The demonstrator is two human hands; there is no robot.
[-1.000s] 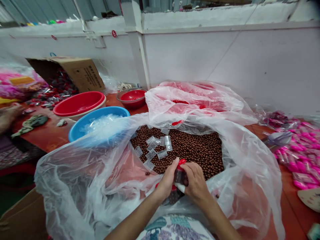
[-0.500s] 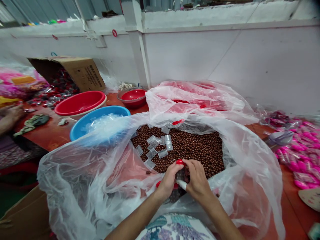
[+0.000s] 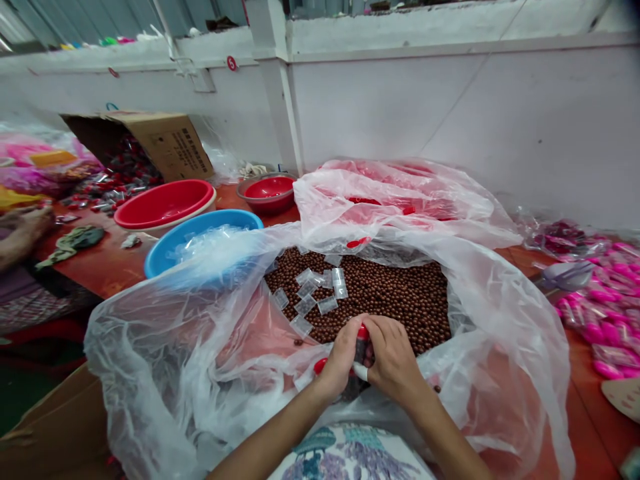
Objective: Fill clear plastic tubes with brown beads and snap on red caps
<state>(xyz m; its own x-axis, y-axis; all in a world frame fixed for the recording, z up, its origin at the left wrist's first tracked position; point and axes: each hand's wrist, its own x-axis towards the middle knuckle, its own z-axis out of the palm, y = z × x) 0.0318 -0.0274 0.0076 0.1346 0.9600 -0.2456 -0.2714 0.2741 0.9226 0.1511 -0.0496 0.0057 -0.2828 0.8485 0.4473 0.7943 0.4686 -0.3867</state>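
Note:
Between my two hands is a small clear container with a red cap [image 3: 363, 332], dark inside. My left hand [image 3: 336, 363] is closed around its left side. My right hand [image 3: 393, 357] grips it from the right, fingers bent over the top and a white-wrapped thumb against it. Beyond them, brown chocolate-like balls [image 3: 390, 290] lie in a large clear plastic bag [image 3: 150, 380]. Several small clear plastic pieces [image 3: 327, 305] rest on the balls. Another red cap [image 3: 320, 365] shows beside my left wrist; what lies below it is partly hidden.
A blue basin [image 3: 155, 257] of clear pieces and a red basin [image 3: 165, 203] stand at left, near a tipped cardboard box [image 3: 173, 147]. A plastic-covered red heap [image 3: 400, 193] sits behind the balls. Pink packets [image 3: 610, 300] lie right. Another person's hand [image 3: 25, 233] is far left.
My fingers have shifted around the container, and its red cap now shows upright between my hands instead of under the fingertips. The view has moved slightly.

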